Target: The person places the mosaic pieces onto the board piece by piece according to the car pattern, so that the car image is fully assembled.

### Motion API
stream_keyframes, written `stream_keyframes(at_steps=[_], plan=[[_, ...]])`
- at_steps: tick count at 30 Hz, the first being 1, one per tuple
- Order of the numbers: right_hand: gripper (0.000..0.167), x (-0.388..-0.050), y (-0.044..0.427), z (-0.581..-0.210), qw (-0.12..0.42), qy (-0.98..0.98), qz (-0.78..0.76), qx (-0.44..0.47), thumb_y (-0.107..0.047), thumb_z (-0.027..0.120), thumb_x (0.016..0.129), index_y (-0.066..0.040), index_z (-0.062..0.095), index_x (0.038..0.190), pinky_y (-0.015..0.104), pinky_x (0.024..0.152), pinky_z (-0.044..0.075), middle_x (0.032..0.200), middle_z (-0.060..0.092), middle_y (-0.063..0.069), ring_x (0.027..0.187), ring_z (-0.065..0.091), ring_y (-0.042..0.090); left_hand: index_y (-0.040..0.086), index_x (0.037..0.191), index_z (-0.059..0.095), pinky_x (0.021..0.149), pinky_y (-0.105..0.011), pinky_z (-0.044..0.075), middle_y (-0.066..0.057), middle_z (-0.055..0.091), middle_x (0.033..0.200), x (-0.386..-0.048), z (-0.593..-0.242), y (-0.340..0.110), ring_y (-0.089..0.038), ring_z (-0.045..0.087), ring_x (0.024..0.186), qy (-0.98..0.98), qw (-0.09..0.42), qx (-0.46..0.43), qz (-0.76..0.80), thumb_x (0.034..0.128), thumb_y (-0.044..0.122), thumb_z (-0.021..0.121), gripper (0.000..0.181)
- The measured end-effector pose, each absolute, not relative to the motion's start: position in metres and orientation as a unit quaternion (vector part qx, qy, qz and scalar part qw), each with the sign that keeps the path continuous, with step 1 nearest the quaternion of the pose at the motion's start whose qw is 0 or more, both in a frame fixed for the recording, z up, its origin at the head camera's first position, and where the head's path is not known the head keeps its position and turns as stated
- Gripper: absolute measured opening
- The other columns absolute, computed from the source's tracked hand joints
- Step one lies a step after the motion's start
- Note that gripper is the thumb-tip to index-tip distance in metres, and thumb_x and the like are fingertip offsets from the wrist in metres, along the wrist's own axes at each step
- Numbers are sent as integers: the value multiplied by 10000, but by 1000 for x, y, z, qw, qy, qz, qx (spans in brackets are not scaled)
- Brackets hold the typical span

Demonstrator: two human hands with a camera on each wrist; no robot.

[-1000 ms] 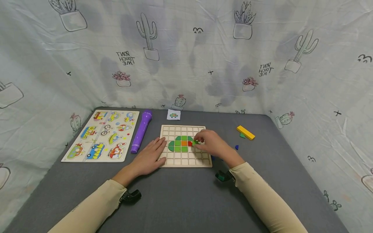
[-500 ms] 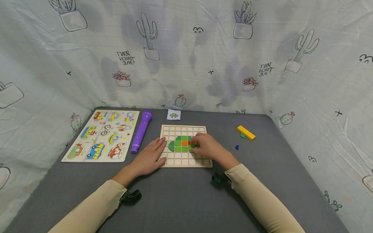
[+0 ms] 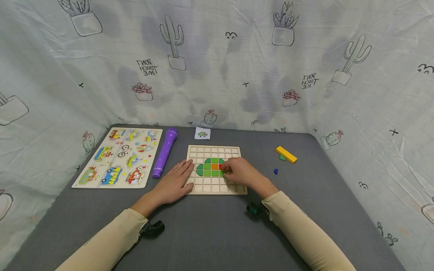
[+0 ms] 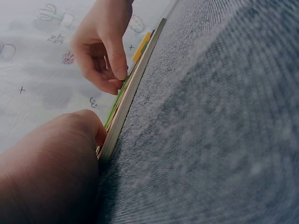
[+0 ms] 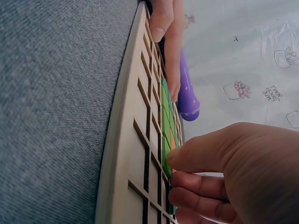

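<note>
A square wooden grid board (image 3: 207, 187) lies on the grey table. Green tiles (image 3: 207, 172), orange tiles (image 3: 215, 166) and a red tile (image 3: 221, 166) sit together in its middle cells. My left hand (image 3: 173, 182) rests with fairly straight fingers on the board's left edge. Over the right of the tile group, my right hand (image 3: 242, 171) pinches a small green tile (image 5: 167, 161) with thumb and fingertips, low against the grid. Its fingers hide part of that tile and the cells beneath.
Behind the board lies a small pattern card (image 3: 202, 133). A purple microphone-shaped tube (image 3: 164, 152) and a vehicle picture board (image 3: 116, 158) are at left. At right lie a yellow bar (image 3: 286, 154), a green piece (image 3: 282, 157) and a blue piece (image 3: 276, 171).
My right hand has shifted left and slightly toward me with the green tile, down to the cells beside the red tile. The left hand stays still.
</note>
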State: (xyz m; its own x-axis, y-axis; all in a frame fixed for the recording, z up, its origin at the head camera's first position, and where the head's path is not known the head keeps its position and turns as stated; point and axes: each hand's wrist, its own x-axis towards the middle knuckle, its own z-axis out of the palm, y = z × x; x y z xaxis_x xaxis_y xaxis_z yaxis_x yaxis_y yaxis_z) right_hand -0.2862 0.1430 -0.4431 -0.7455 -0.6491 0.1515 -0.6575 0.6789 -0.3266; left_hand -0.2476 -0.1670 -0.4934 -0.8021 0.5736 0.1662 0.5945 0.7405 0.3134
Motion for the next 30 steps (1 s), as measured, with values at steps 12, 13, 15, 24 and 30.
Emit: stream_keyframes(at_steps=[12, 13, 15, 24, 30], plan=[[159, -288, 164, -436, -9, -922, 226, 316, -88, 770, 998, -67, 809, 1150, 399, 829, 604, 1049, 744, 35, 939, 680, 189, -68, 1660, 343, 1325, -531, 171, -240, 266, 1748, -248, -494, -167, -436, 189, 1625, -932, 30, -313, -178, 1082, 348, 564, 746], [177, -289, 170, -434, -10, -925, 227, 305, -94, 767, 1005, -56, 801, 1174, 417, 841, 607, 1075, 741, 51, 959, 682, 208, -69, 1660, 343, 1325, -532, 171, -242, 266, 1748, -248, -494, -167, -437, 188, 1625, -932, 30, -314, -178, 1082, 348, 564, 746], [213, -290, 184, -429, -11, -932, 229, 283, -103, 758, 1019, -38, 789, 1220, 451, 867, 607, 1123, 737, 84, 998, 686, 247, -70, 1659, 344, 1324, -532, 174, -243, 268, 1746, -249, -493, -167, -438, 191, 1624, -932, 30, -315, -178, 1082, 347, 566, 746], [331, -299, 264, -414, -21, -960, 200, 194, -76, 730, 1022, 10, 736, 1342, 557, 921, 583, 1248, 710, 193, 1118, 669, 371, -70, 1659, 343, 1323, -534, 178, -239, 267, 1748, -247, -492, -168, -436, 198, 1623, -932, 29, -313, -180, 1085, 347, 568, 744], [316, -298, 313, -417, -23, -969, 197, 144, -33, 667, 1033, 31, 733, 1335, 545, 847, 584, 1173, 720, 205, 1054, 669, 374, -68, 1661, 340, 1323, -533, 180, -236, 264, 1750, -247, -493, -168, -434, 195, 1624, -932, 29, -314, -181, 1094, 353, 556, 738]])
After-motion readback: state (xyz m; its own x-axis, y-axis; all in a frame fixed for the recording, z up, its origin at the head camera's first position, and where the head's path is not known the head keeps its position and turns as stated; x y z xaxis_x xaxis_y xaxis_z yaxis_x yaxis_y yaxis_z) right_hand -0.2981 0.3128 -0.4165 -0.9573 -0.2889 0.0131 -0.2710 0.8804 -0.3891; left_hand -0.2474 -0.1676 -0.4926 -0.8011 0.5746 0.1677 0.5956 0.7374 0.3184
